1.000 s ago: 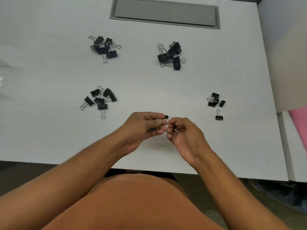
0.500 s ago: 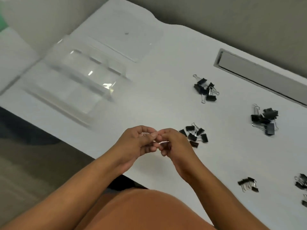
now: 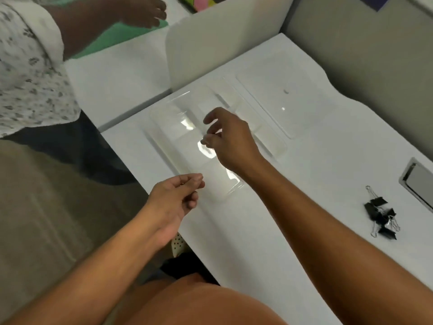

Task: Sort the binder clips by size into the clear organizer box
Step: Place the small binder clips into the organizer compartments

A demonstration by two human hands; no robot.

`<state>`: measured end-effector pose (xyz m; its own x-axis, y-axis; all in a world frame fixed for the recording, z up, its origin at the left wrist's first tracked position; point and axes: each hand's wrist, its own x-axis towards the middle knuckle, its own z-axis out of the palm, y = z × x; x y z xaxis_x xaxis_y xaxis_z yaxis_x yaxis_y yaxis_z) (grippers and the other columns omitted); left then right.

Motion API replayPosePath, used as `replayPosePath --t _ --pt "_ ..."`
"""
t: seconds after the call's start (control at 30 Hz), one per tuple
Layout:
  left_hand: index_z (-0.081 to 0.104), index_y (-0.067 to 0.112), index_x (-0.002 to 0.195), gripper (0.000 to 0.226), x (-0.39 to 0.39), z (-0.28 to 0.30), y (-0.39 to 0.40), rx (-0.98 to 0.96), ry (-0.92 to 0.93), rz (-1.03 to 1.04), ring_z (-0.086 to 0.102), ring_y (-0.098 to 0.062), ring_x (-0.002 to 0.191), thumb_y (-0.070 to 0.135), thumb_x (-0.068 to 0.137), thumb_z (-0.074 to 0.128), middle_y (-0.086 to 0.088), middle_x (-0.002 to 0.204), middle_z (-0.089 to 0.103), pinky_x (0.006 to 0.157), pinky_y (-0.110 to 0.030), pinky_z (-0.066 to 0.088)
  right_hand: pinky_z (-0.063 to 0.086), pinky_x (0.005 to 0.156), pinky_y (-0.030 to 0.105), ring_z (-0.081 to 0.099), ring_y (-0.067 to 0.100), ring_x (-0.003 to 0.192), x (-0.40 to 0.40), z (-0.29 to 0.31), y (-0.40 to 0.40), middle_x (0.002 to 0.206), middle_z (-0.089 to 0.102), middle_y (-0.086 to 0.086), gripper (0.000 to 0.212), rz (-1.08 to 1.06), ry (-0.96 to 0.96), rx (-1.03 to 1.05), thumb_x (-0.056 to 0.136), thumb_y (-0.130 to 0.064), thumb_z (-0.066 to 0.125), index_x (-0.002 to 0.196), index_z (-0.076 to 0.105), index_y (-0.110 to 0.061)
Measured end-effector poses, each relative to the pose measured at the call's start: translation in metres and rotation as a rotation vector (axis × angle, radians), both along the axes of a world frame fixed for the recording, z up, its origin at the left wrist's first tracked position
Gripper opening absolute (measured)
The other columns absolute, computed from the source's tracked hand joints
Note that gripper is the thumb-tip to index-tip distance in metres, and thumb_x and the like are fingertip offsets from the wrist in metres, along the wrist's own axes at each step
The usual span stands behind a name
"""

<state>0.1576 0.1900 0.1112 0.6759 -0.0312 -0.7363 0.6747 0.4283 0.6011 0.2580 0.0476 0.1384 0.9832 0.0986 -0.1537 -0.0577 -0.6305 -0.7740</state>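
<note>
- Swinging further left since half a second ago: clear organizer box now sitting mid-frame instead of upper left, only one binder clip pile remaining in view at far right.
- Separating since then: hands no longer meeting at the fingertips.
- Reaching out over the organizer box: right hand, fingers loosely curled with thumb and forefinger close together; blurred, so cannot tell whether pinching a clip or holding nothing.
- Hovering at the near edge of the desk, just beside the box's near corner: left hand, thumb and forefinger tips pressed together, a small glint showing between them, seemingly pinching a tiny clip; other fingers curled under.
- Lying flat on the desk just beyond the box, touching or nearly so: clear lid.
- Showing no clips inside the box compartments that can be made out; glare and blur hiding detail.
- Lying well apart from the box, on the right part of the desk: the black clip pile with silver wire handles.
- Sitting recessed in the desk at the right edge: grey cable hatch.
- Standing behind the desk: white divider panel.
- Appearing upper left: another person in a patterned sleeve, hand over a green sheet on the neighbouring surface.
</note>
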Motion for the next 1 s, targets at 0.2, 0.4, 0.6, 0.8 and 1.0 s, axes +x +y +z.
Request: replayPosePath --t 0.2,0.4,0.6,0.8,1.0 --pt "0.079 0.013 0.11 0.029 0.024 -0.003 0.017 0.04 0.007 0.029 0.046 -0.008 0.063 0.023 0.083 0.082 0.001 0.084 0.062 0.063 -0.022 0.046 0.05 0.072 0.026 0.066 0.011 0.082 0.069 -0.032 0.041 0.095 0.072 0.0 0.022 0.172 -0.117 -0.162 0.092 -0.002 0.072 0.111 0.069 -0.014" --pt "0.078 0.013 0.11 0.018 0.05 -0.007 0.025 0.071 0.002 0.057 0.042 -0.006 0.059 0.019 0.093 0.076 0.009 0.079 0.069 0.051 -0.016 0.042 0.051 0.083 0.021 0.067 0.012 0.101 0.045 -0.033 0.029 0.111 0.073 -0.003 0.016 -0.022 -0.212 -0.035 0.102 -0.012 0.062 0.112 0.074 -0.016" --pt "0.083 0.021 0.094 0.011 0.071 -0.002 0.012 0.182 -0.061 0.066 0.042 -0.008 0.058 0.018 0.096 0.073 0.007 0.07 0.061 0.057 -0.021 0.041 0.065 0.083 0.033 0.077 0.019 0.089 -0.007 -0.018 0.014 0.103 0.077 0.007 0.023 -0.109 0.292 0.451 0.104 -0.023 0.063 0.119 0.074 -0.008" --pt "0.083 0.026 0.09 0.02 0.086 0.004 -0.002 0.214 -0.1 0.086 0.039 -0.01 0.06 0.021 0.102 0.067 0.011 0.063 0.056 0.056 -0.021 0.04 0.065 0.085 0.036 0.079 0.025 0.081 0.007 -0.017 0.009 0.094 0.079 0.014 0.02 -0.223 0.264 0.578 0.094 -0.008 0.076 0.113 0.077 0.0" --pt "0.079 0.02 0.093 0.018 0.101 0.002 0.005 0.217 -0.12 0.221 0.041 -0.008 0.059 0.031 0.102 0.067 0.007 0.068 0.056 0.056 -0.021 0.041 0.065 0.086 0.04 0.078 0.027 0.081 0.05 -0.016 0.024 0.093 0.078 0.022 0.015 -0.123 0.297 0.515 0.094 0.001 0.072 0.108 0.075 0.006"
